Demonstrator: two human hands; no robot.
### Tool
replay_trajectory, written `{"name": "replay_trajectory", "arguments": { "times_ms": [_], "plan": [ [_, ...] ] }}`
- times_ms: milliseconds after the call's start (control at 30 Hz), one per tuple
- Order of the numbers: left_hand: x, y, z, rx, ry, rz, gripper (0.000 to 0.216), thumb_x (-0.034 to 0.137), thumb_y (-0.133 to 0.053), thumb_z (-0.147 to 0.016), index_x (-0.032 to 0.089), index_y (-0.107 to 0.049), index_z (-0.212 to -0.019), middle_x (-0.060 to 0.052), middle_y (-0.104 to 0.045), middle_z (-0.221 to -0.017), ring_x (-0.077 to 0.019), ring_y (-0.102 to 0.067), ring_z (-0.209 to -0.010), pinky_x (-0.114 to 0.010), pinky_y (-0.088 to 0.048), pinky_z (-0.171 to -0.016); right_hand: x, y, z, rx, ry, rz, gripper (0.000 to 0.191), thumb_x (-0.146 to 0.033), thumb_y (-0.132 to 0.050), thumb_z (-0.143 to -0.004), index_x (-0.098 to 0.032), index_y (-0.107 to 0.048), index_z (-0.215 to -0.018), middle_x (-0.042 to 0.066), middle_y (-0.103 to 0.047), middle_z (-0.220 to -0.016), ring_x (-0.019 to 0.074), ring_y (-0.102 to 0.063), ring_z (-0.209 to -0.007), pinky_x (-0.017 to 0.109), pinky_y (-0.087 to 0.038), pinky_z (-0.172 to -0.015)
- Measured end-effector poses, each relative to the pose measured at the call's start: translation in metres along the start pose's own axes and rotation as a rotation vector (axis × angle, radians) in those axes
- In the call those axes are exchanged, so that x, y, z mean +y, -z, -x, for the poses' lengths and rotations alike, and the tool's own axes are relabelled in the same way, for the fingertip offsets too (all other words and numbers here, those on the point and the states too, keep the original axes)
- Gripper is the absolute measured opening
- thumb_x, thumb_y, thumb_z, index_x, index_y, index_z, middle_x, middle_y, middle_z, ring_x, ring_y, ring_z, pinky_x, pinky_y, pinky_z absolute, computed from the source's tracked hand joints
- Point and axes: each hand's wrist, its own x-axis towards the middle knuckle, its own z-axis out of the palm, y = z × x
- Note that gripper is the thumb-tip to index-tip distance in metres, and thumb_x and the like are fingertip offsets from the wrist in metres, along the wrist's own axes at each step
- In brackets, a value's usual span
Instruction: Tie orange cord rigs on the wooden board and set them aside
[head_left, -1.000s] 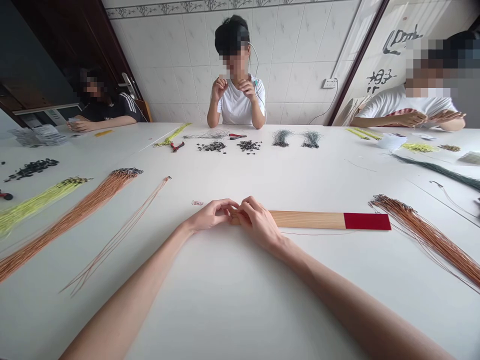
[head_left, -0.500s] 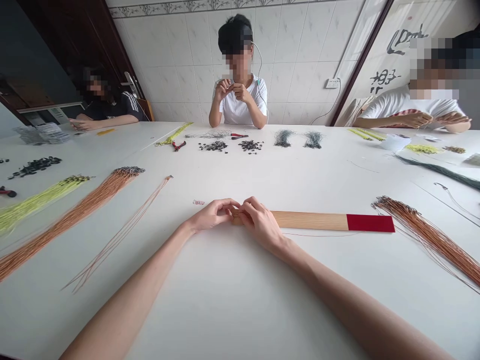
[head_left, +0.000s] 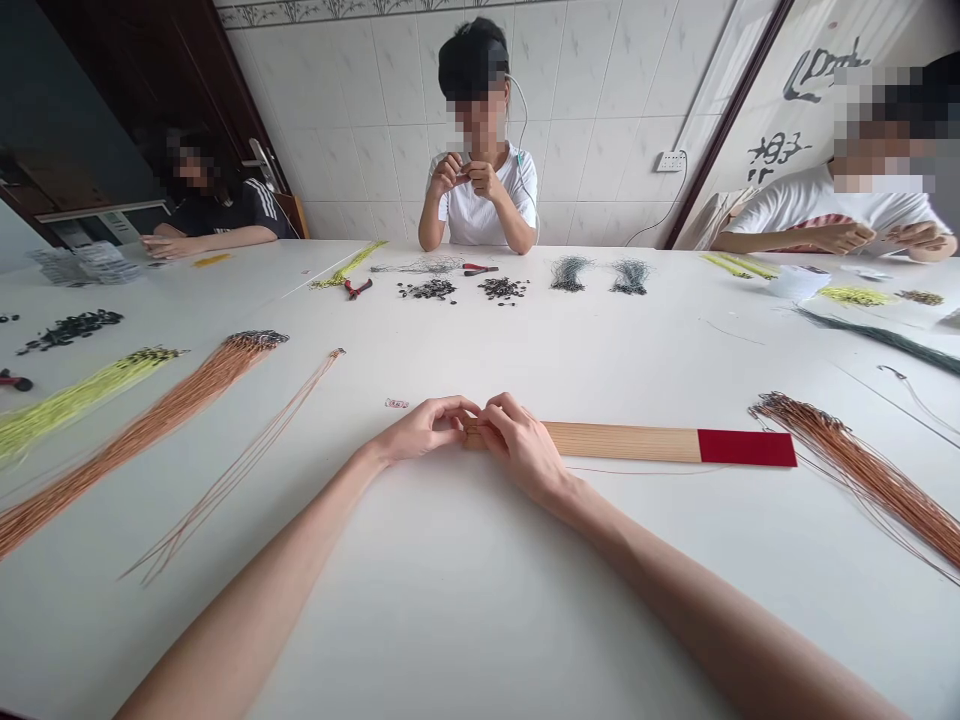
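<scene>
My left hand [head_left: 427, 430] is closed in a pinch at the left end of a flat wooden strip [head_left: 622, 441] with a dark red right end. Right beside it, my right hand [head_left: 517, 440] lies over the strip, its fingers bent and pressed together near the same end. Whatever is between the fingertips is too small and covered to make out. A thin reddish-orange line [head_left: 645, 472] comes out from beside my right wrist and runs along the strip's near edge. A small red-and-white piece [head_left: 397, 403] lies just beyond my left hand.
Bundles of orange lines lie at left [head_left: 150, 430] and right [head_left: 862, 460], beside a yellow-green bundle [head_left: 90, 395]. Toward the far edge are piles of small black parts [head_left: 427, 290] and red-handled pliers [head_left: 358, 289]. Three people sit around the white table [head_left: 465, 600].
The view has shifted slightly. Both my hands stay at the strip's left end with almost no visible movement.
</scene>
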Motion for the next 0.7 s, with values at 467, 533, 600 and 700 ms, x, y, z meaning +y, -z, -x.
{"name": "replay_trajectory", "arguments": {
  "times_ms": [467, 533, 600, 700],
  "plan": [
    [-0.0018, -0.0002, -0.0007, 0.001, 0.005, -0.003, 0.028, 0.022, -0.049, -0.078, 0.021, -0.058, -0.104, -0.003, -0.058, -0.092, -0.0142, -0.049, -0.080, -0.029, -0.042, -0.080, -0.0024, 0.0030, 0.0003, -0.032, -0.006, -0.004, 0.023, -0.012, -0.036, -0.088, -0.020, -0.058, -0.087, 0.004, -0.051, -0.089, 0.0090, -0.047, -0.064, 0.021, -0.036, -0.058],
    [-0.0023, 0.0000, -0.0008, -0.001, 0.007, 0.001, 0.028, 0.022, -0.049, -0.078, 0.021, -0.058, -0.104, -0.003, -0.058, -0.092, -0.0142, -0.050, -0.080, -0.029, -0.041, -0.079, -0.0024, 0.0031, 0.0004, -0.032, -0.004, -0.005, 0.024, -0.012, -0.035, -0.088, -0.020, -0.058, -0.088, 0.004, -0.051, -0.089, 0.0091, -0.047, -0.064, 0.021, -0.036, -0.059],
    [-0.0021, 0.0001, -0.0007, -0.001, 0.009, 0.004, 0.027, 0.021, -0.049, -0.078, 0.021, -0.058, -0.104, -0.003, -0.058, -0.091, -0.0141, -0.050, -0.080, -0.028, -0.041, -0.079, -0.0024, 0.0033, 0.0006, -0.033, -0.005, -0.005, 0.023, -0.012, -0.036, -0.088, -0.021, -0.058, -0.088, 0.004, -0.051, -0.090, 0.0093, -0.047, -0.065, 0.021, -0.036, -0.059],
    [-0.0010, 0.0000, -0.0002, 0.000, 0.010, 0.009, 0.027, 0.022, -0.050, -0.078, 0.021, -0.058, -0.104, -0.003, -0.057, -0.090, -0.0144, -0.049, -0.081, -0.029, -0.041, -0.079, -0.0027, 0.0038, 0.0011, -0.039, -0.015, 0.007, 0.023, -0.012, -0.037, -0.088, -0.022, -0.058, -0.089, 0.003, -0.051, -0.091, 0.0095, -0.047, -0.066, 0.022, -0.036, -0.059]
  ]
}}
